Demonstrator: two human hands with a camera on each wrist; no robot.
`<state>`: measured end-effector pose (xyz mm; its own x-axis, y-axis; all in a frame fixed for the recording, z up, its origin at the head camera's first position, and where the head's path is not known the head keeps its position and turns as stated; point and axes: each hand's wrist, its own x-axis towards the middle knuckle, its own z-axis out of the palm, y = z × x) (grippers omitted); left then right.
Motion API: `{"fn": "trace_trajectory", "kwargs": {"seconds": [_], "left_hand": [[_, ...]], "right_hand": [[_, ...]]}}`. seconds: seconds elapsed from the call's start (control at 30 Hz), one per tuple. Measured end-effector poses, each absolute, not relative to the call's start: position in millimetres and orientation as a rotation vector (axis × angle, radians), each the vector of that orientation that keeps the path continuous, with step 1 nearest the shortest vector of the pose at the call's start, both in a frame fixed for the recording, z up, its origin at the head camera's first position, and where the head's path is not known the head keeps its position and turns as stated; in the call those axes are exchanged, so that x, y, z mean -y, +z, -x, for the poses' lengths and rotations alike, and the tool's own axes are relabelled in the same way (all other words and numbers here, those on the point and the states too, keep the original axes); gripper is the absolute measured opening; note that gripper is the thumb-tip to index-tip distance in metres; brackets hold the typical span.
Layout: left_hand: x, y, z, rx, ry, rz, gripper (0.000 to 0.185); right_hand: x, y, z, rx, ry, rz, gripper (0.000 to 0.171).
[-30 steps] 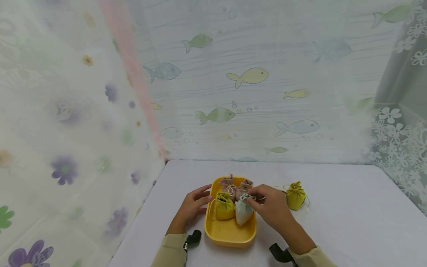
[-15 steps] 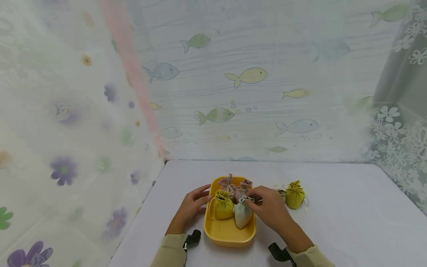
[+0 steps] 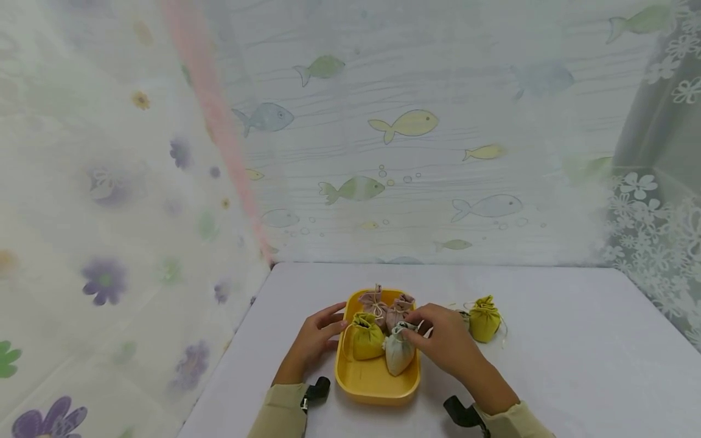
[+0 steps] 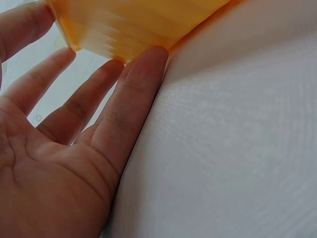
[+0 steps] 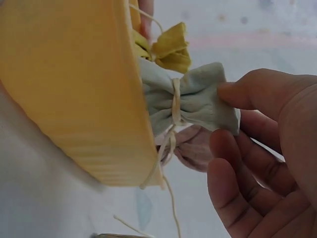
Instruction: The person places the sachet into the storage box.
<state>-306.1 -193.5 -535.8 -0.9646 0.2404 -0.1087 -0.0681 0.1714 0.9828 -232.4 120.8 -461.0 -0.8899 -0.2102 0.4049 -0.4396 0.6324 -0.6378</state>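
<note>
My right hand (image 3: 446, 340) pinches the gathered top of a pale blue-grey drawstring pouch (image 3: 401, 354) at the right side of a yellow plastic tray (image 3: 378, 384). In the right wrist view, thumb and fingers (image 5: 255, 94) meet on the cloth of the pale pouch (image 5: 200, 99) above its tied cord. A yellow-green pouch (image 3: 368, 342) sits beside it in the tray, and two dusky pink pouches (image 3: 374, 309) stand behind. My left hand (image 3: 314, 334) touches the tray's left side; the left wrist view has its extended fingers (image 4: 131, 94) against the tray wall (image 4: 143, 25).
Right of the tray, another yellow-green pouch (image 3: 484, 322) stands on the white-covered table (image 3: 575, 340). A darker pouch (image 3: 465, 318) beside it is mostly hidden behind my right hand. A fish-patterned curtain (image 3: 416, 182) hangs behind the table, with a flowered one (image 3: 126, 243) at left.
The pale pouch has come down slightly toward the near part of the tray with my right hand holding its top. My left hand stays at the tray's side.
</note>
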Motion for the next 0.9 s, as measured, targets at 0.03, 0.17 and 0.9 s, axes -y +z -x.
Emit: {"fn": "trace_trajectory", "kwargs": {"seconds": [0.03, 0.17, 0.9], "left_hand": [[193.4, -535.9, 306.5, -2.208, 1.874, -0.167, 0.064], [193.3, -535.2, 306.2, -2.211, 1.872, -0.159, 0.066], [192.3, -534.1, 304.2, -2.222, 1.872, -0.177, 0.067]], "right_hand": [[-121.6, -460.4, 232.3, 2.564, 1.120, -0.523, 0.019], [-122.9, -459.0, 232.9, 2.577, 1.109, -0.511, 0.019], [-145.9, -447.9, 235.2, 2.387, 1.037, -0.509, 0.020]]}}
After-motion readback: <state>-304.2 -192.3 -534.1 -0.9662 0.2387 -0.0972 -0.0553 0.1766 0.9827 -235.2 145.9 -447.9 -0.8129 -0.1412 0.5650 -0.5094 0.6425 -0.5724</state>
